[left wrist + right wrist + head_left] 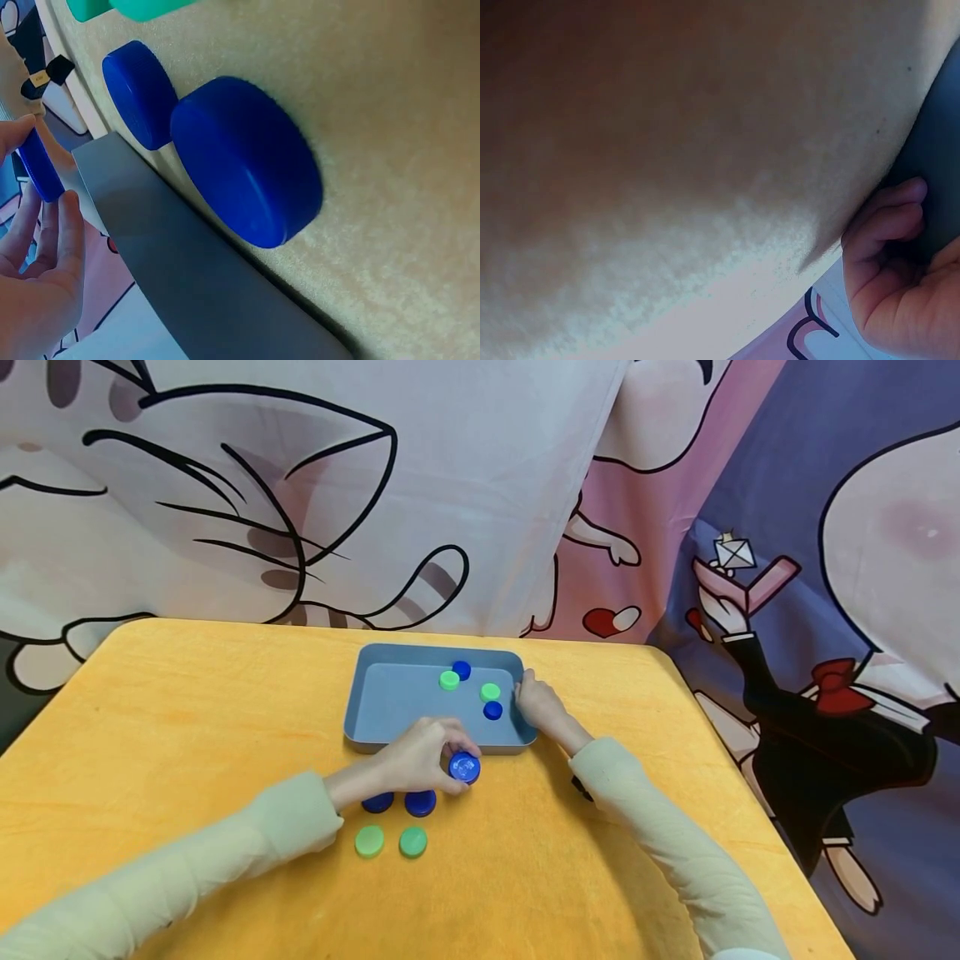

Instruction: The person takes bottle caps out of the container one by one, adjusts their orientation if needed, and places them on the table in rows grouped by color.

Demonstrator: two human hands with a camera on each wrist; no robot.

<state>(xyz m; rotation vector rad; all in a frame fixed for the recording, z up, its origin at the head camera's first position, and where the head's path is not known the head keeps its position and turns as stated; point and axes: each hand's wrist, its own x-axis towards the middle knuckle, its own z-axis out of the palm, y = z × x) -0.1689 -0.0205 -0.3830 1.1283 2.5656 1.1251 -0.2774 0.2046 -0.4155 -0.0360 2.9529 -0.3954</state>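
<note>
In the head view, the left hand (423,756) has its grip pinching a blue cap (465,767) between thumb and fingers, in front of the tray (397,697) and above the bench (225,710). The right hand (542,706) grips the tray's right end. Inside the tray lie two green caps (449,680) and two blue caps (492,711). Nearer the person, on the bench, a pair of blue caps (421,803) sits partly behind the left forearm, with a pair of green caps (370,842) in front of them.

Grouped by colour like that, the caps suggest a sorting job, and the step in hand seems to be carrying one blue cap between tray and bench, most likely toward the blue row. If so, the next move calls for lowering it flat beside that row, clear of its neighbours, then letting go.

In the left wrist view, the held cap stands nearly on edge, thumb against one side and fingers against the other, so it would need turning level first.

In the right wrist view, curled fingers lie against the tray; the thumb's hold cannot be made out there.
</note>
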